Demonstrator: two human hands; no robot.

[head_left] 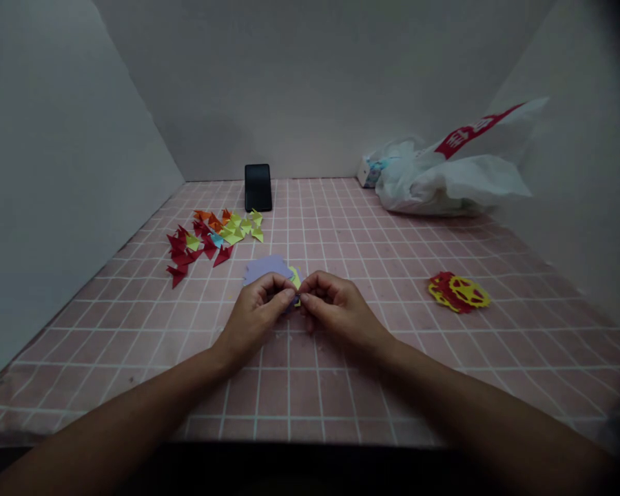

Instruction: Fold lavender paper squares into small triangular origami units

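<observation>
A small yellow-green paper piece [295, 279] is pinched between the fingertips of the left hand [255, 310] and the right hand [333, 306], which are brought together at the middle of the pink gridded table [310, 386]. Both hands are closed narrowly on it, so most of the piece is hidden. Lilac paper sheets [265, 267] are seen just behind the left hand. A pile of folded paper triangles [209, 238] lies well apart, to the far left.
</observation>
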